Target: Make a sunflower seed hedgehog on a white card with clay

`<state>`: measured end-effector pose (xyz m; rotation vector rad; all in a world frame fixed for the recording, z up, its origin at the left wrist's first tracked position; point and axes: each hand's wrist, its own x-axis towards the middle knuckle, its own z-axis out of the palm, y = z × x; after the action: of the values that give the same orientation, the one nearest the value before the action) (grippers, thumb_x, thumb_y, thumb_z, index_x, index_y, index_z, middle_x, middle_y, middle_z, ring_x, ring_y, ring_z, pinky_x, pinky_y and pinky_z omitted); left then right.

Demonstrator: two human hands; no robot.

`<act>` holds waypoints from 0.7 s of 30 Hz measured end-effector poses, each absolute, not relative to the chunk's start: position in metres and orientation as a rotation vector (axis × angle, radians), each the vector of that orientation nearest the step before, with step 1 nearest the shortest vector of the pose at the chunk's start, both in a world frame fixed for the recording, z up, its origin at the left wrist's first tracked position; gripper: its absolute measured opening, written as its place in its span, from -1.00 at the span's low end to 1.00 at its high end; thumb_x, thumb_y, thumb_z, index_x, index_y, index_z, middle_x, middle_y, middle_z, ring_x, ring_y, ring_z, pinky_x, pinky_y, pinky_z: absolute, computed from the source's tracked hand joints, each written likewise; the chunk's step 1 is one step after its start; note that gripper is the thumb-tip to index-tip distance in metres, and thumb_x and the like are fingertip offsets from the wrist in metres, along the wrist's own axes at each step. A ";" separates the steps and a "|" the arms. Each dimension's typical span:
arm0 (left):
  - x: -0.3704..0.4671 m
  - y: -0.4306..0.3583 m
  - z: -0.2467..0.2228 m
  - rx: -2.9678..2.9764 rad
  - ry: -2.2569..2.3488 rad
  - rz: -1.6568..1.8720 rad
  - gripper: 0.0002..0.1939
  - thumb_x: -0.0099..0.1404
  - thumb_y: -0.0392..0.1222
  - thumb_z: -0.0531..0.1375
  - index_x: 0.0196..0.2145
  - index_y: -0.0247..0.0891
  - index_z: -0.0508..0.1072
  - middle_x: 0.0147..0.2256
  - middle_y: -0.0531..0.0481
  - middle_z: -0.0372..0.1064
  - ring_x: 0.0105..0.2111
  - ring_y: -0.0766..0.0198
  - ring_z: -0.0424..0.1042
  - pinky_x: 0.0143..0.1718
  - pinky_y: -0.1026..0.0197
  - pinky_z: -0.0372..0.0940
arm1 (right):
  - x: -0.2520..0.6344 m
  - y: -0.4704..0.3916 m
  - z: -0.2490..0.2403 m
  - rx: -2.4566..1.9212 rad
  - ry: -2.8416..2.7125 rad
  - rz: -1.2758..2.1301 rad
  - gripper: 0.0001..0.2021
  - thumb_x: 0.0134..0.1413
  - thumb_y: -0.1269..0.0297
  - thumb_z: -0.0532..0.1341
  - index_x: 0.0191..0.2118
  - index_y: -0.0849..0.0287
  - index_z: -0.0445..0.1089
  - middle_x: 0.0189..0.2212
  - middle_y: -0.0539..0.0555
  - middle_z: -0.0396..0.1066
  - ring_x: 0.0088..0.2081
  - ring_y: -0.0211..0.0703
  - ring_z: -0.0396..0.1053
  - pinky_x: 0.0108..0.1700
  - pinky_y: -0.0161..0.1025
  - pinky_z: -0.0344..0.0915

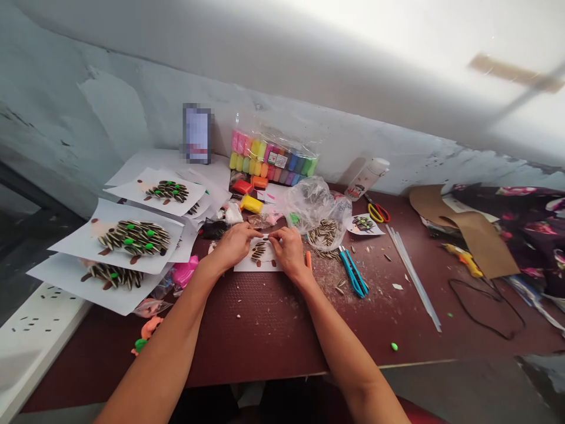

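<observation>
Centrally, left hand [236,244] and right hand [286,248], fingers curled inward, grip unclear, at paper [245,266] with seeds [258,252]; cutter [353,273], right of centre.

1. Hands: two, a left hand [233,244] and a right hand [289,250], at the centre.
2. Seed-covered sheets [79,235]: at least four at left, one at centre, one right of centre.
3. Small packets [251,204] near the centre: three, one yellow, one red, one orange.
4. Clear bag [304,197] of seeds [324,233], right of centre: one; the seeds are too many to count.
5. Scissors [378,212], right of centre: one pair.
6. Bottle [368,178], upper right: one.
7. Glue gun [464,259], far right: one.
</observation>
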<state>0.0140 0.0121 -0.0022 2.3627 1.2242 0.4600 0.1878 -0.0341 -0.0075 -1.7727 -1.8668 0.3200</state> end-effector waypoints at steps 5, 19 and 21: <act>0.013 0.013 -0.006 2.386 1.216 0.446 -0.56 0.27 -0.49 0.05 -0.10 -0.16 0.62 -0.19 -0.09 0.49 -0.13 0.18 0.44 -0.02 0.17 0.33 | 0.186 -0.035 -0.009 -1.777 -1.874 0.338 -0.86 0.19 0.40 0.22 -0.28 0.15 0.57 -0.34 0.10 0.50 -0.21 -0.08 0.32 -0.11 -0.16 0.19; 0.013 0.012 -0.004 2.374 1.208 0.441 -0.52 0.22 -0.53 0.05 -0.11 -0.14 0.63 -0.19 -0.09 0.48 -0.15 0.19 0.45 -0.05 0.20 0.34 | 0.185 -0.038 -0.006 -1.757 -1.883 0.346 -0.86 0.19 0.42 0.22 -0.30 0.17 0.56 -0.35 0.09 0.49 -0.23 -0.09 0.31 -0.11 -0.18 0.20; 0.013 0.013 -0.004 2.377 1.214 0.435 -0.52 0.22 -0.53 0.05 -0.11 -0.13 0.63 -0.19 -0.09 0.48 -0.15 0.19 0.45 -0.05 0.19 0.34 | 0.185 -0.038 -0.007 -1.746 -1.886 0.335 -0.86 0.19 0.42 0.23 -0.30 0.16 0.56 -0.36 0.08 0.48 -0.24 -0.10 0.30 -0.12 -0.19 0.19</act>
<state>0.0126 0.0127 -0.0044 2.3774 1.2143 0.4349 0.1851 -0.0379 -0.0068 -1.7455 -1.8856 0.3349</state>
